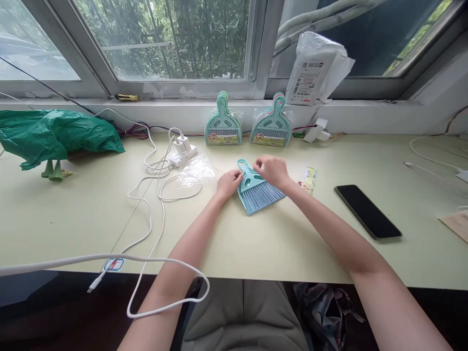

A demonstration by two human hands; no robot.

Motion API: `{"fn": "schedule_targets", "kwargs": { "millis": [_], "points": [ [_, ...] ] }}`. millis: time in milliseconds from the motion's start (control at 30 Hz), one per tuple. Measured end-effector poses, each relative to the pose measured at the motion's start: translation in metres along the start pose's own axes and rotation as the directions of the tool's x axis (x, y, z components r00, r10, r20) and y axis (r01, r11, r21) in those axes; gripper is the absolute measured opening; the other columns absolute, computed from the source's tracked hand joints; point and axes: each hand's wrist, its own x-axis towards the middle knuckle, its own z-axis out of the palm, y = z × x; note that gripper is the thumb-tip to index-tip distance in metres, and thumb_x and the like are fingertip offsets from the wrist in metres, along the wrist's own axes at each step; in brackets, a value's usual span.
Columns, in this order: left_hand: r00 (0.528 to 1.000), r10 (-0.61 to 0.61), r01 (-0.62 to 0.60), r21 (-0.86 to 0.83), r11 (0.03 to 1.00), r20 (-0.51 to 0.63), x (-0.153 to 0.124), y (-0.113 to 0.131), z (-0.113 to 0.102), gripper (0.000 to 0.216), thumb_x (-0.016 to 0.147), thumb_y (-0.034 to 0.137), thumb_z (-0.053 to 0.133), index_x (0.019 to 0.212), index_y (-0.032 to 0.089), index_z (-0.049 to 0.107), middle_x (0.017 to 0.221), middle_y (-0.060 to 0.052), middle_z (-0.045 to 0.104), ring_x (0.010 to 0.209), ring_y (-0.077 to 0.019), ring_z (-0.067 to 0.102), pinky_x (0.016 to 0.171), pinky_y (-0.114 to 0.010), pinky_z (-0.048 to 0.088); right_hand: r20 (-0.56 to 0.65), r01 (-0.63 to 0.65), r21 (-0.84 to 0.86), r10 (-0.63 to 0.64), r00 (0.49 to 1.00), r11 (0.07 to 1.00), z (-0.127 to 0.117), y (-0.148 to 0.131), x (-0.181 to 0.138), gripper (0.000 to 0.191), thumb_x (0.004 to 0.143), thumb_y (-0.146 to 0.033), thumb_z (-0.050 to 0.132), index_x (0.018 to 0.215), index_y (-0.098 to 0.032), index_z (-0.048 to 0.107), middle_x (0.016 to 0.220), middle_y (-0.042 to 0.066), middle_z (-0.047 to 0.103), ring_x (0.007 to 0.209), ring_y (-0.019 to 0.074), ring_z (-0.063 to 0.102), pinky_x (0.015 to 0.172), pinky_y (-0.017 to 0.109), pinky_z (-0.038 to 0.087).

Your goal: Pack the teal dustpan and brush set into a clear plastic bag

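Note:
A small teal hand brush with pale blue bristles (pixel 260 196) lies on the pale green table (pixel 256 243). My left hand (pixel 228 184) rests at the brush's left side, fingers touching its teal body. My right hand (pixel 272 170) lies over the handle end, fingers curled on it. A printed paper label (pixel 308 179) lies just right of my right hand. A clear plastic bag (pixel 196 170) lies left of my left hand.
Two packaged teal brush-and-dustpan sets (pixel 223 124) (pixel 271 124) lean against the window ledge. A black phone (pixel 367 211) lies at right. White cables (pixel 153 195) and a charger (pixel 182 148) sprawl at left, beside a green plastic bag (pixel 54 134). A white parcel (pixel 314 68) rests on the sill.

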Motion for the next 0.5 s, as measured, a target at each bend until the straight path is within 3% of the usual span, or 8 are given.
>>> {"fn": "schedule_targets", "kwargs": {
  "millis": [67,200,333,500],
  "points": [
    [0.999,0.032,-0.032,-0.001,1.000,0.014,0.000,0.000,0.002,0.023,0.096,0.035,0.053,0.097,0.022,0.073,0.103,-0.006,0.074,0.091,-0.0217,0.066,0.080,-0.028,0.046,0.069,0.038,-0.098,-0.031,0.997,0.994,0.008,-0.015,-0.028,0.031,0.095,-0.043,0.050,0.089,-0.019,0.070,0.097,0.015,0.072,0.089,0.0275,0.061,0.069,0.035,0.041],
    [0.990,0.139,-0.138,-0.030,0.990,0.034,0.000,-0.001,0.006,0.023,0.094,0.032,0.055,0.097,0.020,0.074,0.100,-0.007,0.073,0.087,-0.0210,0.065,0.083,-0.029,0.048,0.012,0.029,-0.154,-0.028,1.000,0.988,0.021,-0.021,-0.055,0.033,0.096,-0.043,0.048,0.093,-0.019,0.070,0.101,0.020,0.069,0.100,0.0333,0.056,0.075,0.041,0.044],
    [0.973,0.230,-0.228,-0.061,0.972,0.028,0.000,-0.004,0.007,0.025,0.093,0.028,0.053,0.093,0.017,0.076,0.097,-0.009,0.073,0.087,-0.0214,0.063,0.084,-0.030,0.047,0.025,-0.039,-0.072,0.041,0.999,0.997,0.025,-0.016,-0.059,0.031,0.097,-0.040,0.046,0.091,-0.018,0.067,0.104,0.019,0.067,0.102,0.0324,0.056,0.083,0.043,0.045],
    [0.973,0.224,-0.216,-0.120,0.969,0.059,-0.001,-0.003,0.001,0.028,0.091,0.029,0.053,0.093,0.017,0.077,0.095,-0.008,0.072,0.087,-0.0193,0.062,0.083,-0.028,0.046,0.070,-0.046,0.113,0.038,0.997,0.993,0.029,-0.002,-0.059,0.028,0.098,-0.034,0.041,0.088,-0.020,0.063,0.105,0.013,0.065,0.105,0.0273,0.056,0.095,0.038,0.043]
  ]
}}
